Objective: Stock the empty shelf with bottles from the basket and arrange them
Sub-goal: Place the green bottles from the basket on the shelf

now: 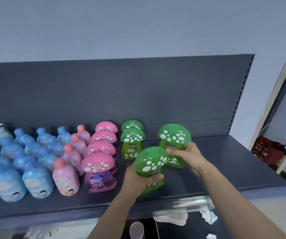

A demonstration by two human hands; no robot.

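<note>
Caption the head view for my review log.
Left hand grips the near green bottle, right hand the far green bottle, at the shelf beside the green row, pink rows and blue rows.

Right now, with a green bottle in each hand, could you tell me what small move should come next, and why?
Probably set the near green bottle, gripped by the left hand, down just in front of the two standing green bottles: their column has two, the pink column beside it four, and shelf space there is free.
</note>
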